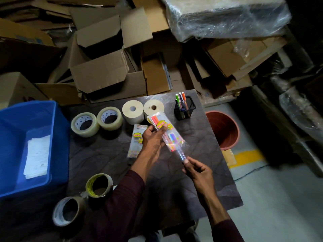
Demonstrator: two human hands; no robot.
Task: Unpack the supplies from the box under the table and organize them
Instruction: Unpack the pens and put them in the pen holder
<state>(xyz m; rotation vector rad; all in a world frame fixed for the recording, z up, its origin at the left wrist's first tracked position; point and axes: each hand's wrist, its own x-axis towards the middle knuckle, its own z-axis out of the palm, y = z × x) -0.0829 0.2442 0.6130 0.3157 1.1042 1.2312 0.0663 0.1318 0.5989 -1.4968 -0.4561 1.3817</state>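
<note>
My left hand point(153, 138) grips a clear plastic pack of coloured markers point(166, 132) above the dark table point(206, 187). My right hand point(197, 172) pinches the end of a marker point(180, 155) that sticks out of the pack's lower end. An emptied pack point(136, 140) lies flat on the table to the left of my left hand. A black mesh pen holder point(185, 109) with several markers stands at the table's far right. Two clear tape rolls point(96, 121) and two cream paper rolls point(142, 110) stand in a row at the back.
A blue bin point(57, 137) holding white sheets sits at the left. Two brown tape rolls point(83, 198) lie at the table's near left. A terracotta bucket point(223, 130) stands on the floor to the right. Cardboard boxes point(104, 67) pile up behind the table.
</note>
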